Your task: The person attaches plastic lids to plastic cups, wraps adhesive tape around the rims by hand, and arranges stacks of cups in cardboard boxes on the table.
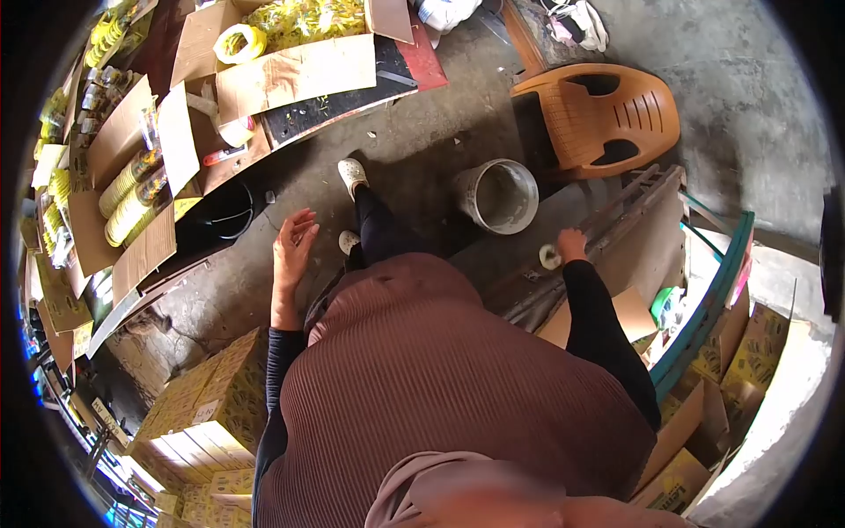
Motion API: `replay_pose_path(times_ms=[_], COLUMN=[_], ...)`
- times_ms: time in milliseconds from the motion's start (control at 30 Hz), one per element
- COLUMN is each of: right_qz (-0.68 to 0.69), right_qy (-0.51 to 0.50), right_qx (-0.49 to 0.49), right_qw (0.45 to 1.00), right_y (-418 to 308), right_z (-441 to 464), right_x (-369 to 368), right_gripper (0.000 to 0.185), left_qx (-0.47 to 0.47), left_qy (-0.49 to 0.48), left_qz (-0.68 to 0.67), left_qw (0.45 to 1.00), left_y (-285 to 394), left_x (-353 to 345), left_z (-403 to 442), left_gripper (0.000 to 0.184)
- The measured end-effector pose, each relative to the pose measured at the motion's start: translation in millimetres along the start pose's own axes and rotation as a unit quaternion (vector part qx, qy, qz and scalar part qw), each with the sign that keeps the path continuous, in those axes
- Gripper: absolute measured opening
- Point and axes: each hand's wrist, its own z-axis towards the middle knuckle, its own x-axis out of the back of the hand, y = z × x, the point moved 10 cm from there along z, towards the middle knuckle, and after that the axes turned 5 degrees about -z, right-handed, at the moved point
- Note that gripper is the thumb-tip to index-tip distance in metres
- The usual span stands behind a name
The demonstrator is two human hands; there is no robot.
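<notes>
My right hand (573,245) is clamped on one pale roll (545,255), right of the one bucket (467,195) — its grip partly hidden. My left hand's (296,249) fingers are parted, loosely curled. Two clogs (352,173) show — one mostly covered.

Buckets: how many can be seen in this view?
2. A grey bucket stands on the floor, ahead and left of the right hand; a black bucket is by the table, left of the left hand. Others may be hidden.
</notes>
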Motion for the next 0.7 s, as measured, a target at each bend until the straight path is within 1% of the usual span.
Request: replay_pose_path(times_ms=[100, 167, 233, 267, 333, 367, 433, 500, 567, 600, 633, 667, 700], right_qz=[-0.023, -0.028, 0.01, 0.006, -0.003, -0.032, -0.021, 0.019, -0.015, -0.01, -0.006, -0.04, -0.073], right_qy=[-0.01, -0.018, -0.034, -0.028, -0.045, -0.187, -0.052, 0.021, -0.188, -0.062, 0.066, 0.028, -0.012], right_qx=[0.014, 0.018, 0.004, 0.01, 0.017, 0.027, 0.045, 0.061, 0.052, 0.054, 0.057, 0.058, 0.059], right_qw=[1.0, 0.999, 0.999, 1.0, 0.999, 0.981, 0.997, 0.998, 0.981, 0.997, 0.996, 0.997, 0.995], right_y=[1, 1, 3, 1, -4, 0, -13, -18, -3, -4, -3, 4, 8], right_z=[7, -5, -9, -9, -13, -12, -20, -20, -20, -16, -17, -12, -11], right_x=[-1, -8, -6, -1, -23, -61, -10, 9, -33, -11, 11, 0, -11], right_gripper=[0.026, 0.025, 0.028, 0.028, 0.034, 0.04, 0.035, 0.032, 0.031, 0.029, 0.027, 0.024, 0.021], left_qx=[0.005, -0.01, -0.01, -0.005, -0.008, -0.019, -0.021, -0.013, -0.009, -0.007, -0.018, -0.033, -0.029], left_qy=[0.005, 0.006, 0.008, 0.012, 0.024, 0.029, 0.036, 0.036, 0.039, 0.035, 0.039, 0.04, 0.04], left_qz=[0.0, 0.015, 0.009, 0.002, 0.01, 0.022, 0.01, -0.006, 0.003, 0.01, -0.007, -0.019, 0.0], left_qw=[1.0, 1.0, 1.0, 1.0, 1.0, 0.999, 0.999, 0.999, 0.999, 0.999, 0.999, 0.998, 0.999], left_y=[-5, -1, 0, -1, 2, 7, 2, 2, 3, 2, 0, -4, -1], left_x=[1, 2, 4, 5, 5, 7, 8, 6, 6, 5, 6, 6, 7], left_z=[-2, 0, 3, 2, 0, 1, 1, 0, -1, 2, 4, 6, 6], left_gripper=[0.035, 0.034, 0.034, 0.035, 0.035, 0.035, 0.035, 0.035, 0.035, 0.035, 0.036, 0.036, 0.035])
